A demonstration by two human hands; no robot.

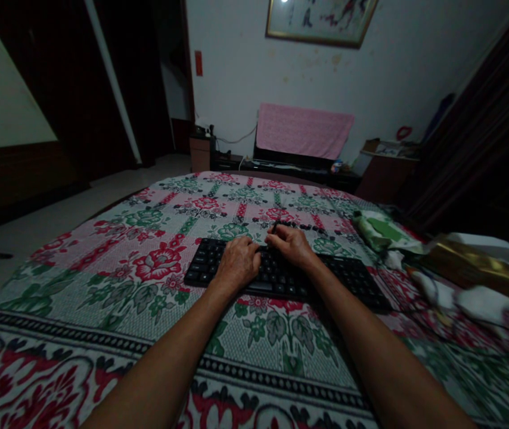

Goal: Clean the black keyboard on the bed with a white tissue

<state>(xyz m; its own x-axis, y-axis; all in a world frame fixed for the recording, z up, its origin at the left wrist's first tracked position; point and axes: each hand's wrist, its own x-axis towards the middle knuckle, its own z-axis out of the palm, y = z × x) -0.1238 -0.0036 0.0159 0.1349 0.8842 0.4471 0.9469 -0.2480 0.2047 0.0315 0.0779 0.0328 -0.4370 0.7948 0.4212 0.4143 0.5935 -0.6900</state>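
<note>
A black keyboard lies on the flowered cloth in front of me. My left hand rests palm down over its left half, fingers slightly bent on the keys, with nothing seen in them. Above the keyboard's back edge, my right hand is closed in a pinch, thumb against forefinger. A small dark piece sticks up at its fingertips; its kind is too small to make out. Just behind that hand, several small black pieces that look like keycaps lie in a row on the cloth.
To the right lie a green and white packet, crumpled white tissue, a gold-coloured box and a black cable. Beyond the cloth's far edge, a pink towel covers something on a low dark stand.
</note>
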